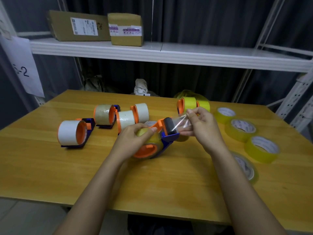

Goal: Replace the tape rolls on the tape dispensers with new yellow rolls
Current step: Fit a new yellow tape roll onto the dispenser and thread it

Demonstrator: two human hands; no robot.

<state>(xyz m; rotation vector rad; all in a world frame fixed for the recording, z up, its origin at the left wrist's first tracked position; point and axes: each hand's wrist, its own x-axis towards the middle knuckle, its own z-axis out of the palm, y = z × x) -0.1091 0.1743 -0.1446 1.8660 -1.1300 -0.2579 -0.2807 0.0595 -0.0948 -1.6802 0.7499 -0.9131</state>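
A blue and orange tape dispenser (166, 133) with a yellow roll (153, 141) on its hub lies at the table's middle. My left hand (133, 138) grips that roll and dispenser from the left. My right hand (201, 126) pinches the clear free end of the tape (182, 122), stretched over the dispenser's black roller (170, 125). Several dispensers with white or pale rolls (72, 133) stand to the left. Another dispenser with a yellow roll (189, 104) stands behind my right hand. Several loose yellow rolls (261, 148) lie flat on the right.
The wooden table (152, 184) has a near edge at the bottom. A white metal shelf (169, 53) above carries two cardboard boxes (125, 29). A white shelf upright (298, 99) stands at the right. A wrapped white bundle (140, 87) sits behind the table.
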